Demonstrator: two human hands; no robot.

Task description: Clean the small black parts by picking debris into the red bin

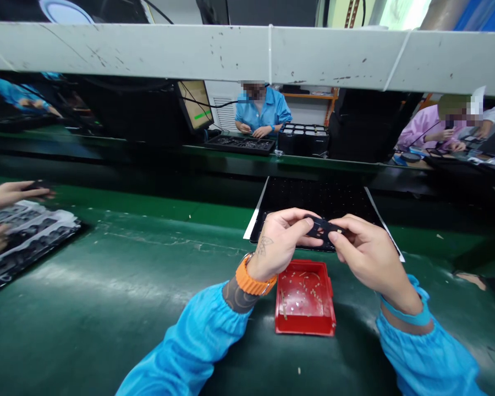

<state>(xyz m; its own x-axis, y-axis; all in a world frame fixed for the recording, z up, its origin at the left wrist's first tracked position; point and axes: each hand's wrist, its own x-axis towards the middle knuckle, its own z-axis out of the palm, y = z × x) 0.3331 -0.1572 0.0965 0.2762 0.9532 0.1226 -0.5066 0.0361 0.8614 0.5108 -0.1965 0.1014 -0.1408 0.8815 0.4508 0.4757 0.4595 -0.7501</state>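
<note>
1. Red bin [305, 326] on green bench [148, 335]; small pale bits scattered inside.
2. Left hand [281, 242], orange watchband [247, 279] at wrist: pinching black part [325, 227] at its left end.
3. Right hand [367, 254]: pinching its right end; part held up between both hands.
4. Behind: flat black tray [317, 195].
5. Farther: co-worker in blue [268, 110].

Workshop, green workbench [148, 341], red bin [305, 325], smocked co-worker [274, 107]

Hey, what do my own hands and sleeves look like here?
Your left hand is bare, with a leaf-like line tattoo and an orange wristband. Your right hand is bare, with a blue band at the wrist. The sleeves are bright blue and creased.
</note>
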